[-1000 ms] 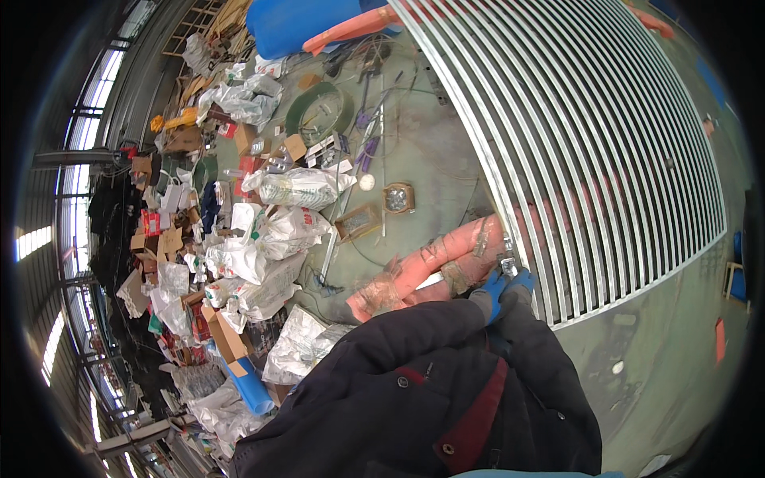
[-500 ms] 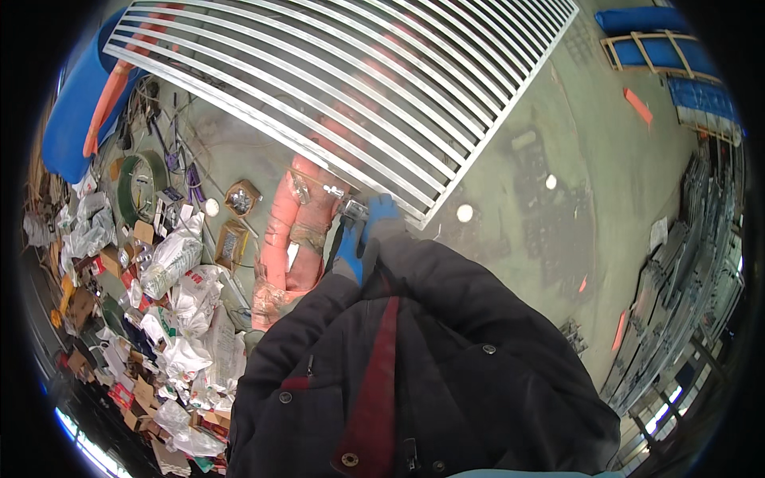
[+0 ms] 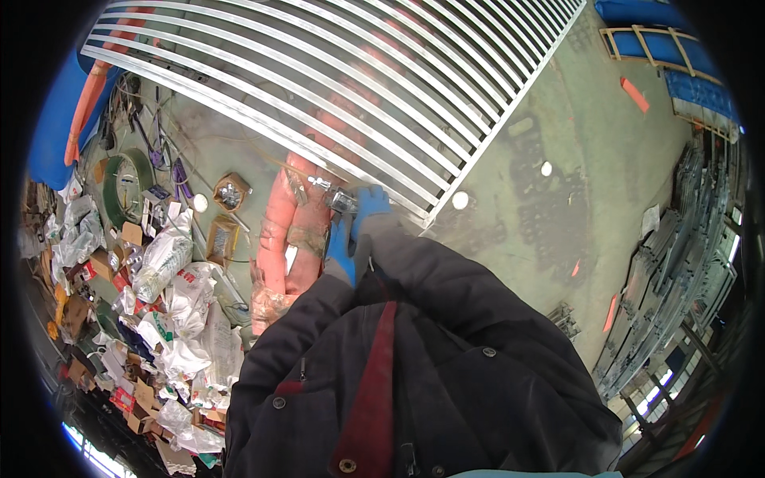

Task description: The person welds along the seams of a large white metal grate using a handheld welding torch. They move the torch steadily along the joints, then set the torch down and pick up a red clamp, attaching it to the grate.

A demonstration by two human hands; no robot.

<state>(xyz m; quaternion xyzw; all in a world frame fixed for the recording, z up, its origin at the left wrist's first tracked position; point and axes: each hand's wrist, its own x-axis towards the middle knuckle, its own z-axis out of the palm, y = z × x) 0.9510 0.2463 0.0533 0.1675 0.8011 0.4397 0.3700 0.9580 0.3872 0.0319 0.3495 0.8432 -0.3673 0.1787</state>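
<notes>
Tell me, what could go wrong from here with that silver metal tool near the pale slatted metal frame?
The silver metal tool is right beside the blue-gloved right hand, so a slip might pinch or nick that hand. The pale slatted metal frame has its edge close by and could get scratched. The long orange plastic-wrapped bundles near the person could also trip them.

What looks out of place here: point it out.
White bags and cardboard boxes lie jumbled in a heap left of the pink rolls, untidy rather than stacked. The metal grille looks bowed, probably just from lens distortion.
</notes>
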